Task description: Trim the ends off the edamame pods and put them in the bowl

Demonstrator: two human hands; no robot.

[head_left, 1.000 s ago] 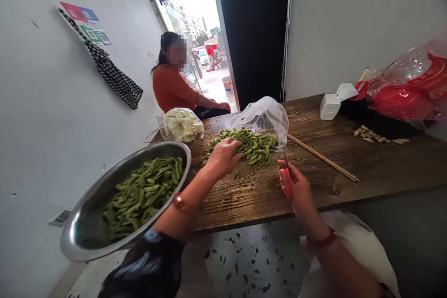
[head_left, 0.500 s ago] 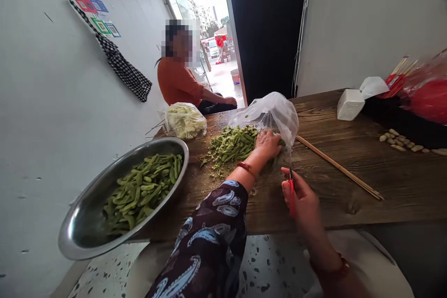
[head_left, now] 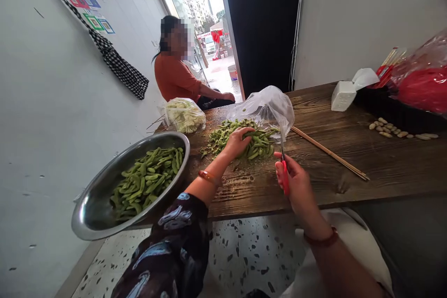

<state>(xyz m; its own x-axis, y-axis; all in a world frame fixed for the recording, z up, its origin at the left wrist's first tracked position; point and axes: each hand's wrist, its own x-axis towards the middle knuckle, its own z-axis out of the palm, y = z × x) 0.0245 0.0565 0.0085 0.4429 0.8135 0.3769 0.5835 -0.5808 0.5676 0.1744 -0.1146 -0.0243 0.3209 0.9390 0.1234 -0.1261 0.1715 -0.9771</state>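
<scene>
My left hand point(head_left: 239, 143) is over a heap of green edamame pods point(head_left: 260, 145) on the wooden table, its thumb and fingers apart against the pods. My right hand point(head_left: 299, 181), to the right of the heap, grips red-handled scissors point(head_left: 285, 178), blades pointing up and away from me. The scissor tips reach the edge of a clear plastic bag point(head_left: 270, 102) behind the pods. On the left, a steel basin point(head_left: 91, 200) holds more edamame pods point(head_left: 148, 179).
A bag of cauliflower point(head_left: 185, 115) lies behind the basin. Thin wooden sticks point(head_left: 330, 152) rest right of the plastic bag. Farther right are peanuts point(head_left: 387, 126), a tissue pack point(head_left: 343, 95) and a red bag point(head_left: 426, 87). A person in orange point(head_left: 178, 77) sits beyond the table.
My left hand has moved left and back from beside the plastic bag onto the heap, uncovering pods on its right side. My right hand still holds the scissors. The view has shifted slightly.
</scene>
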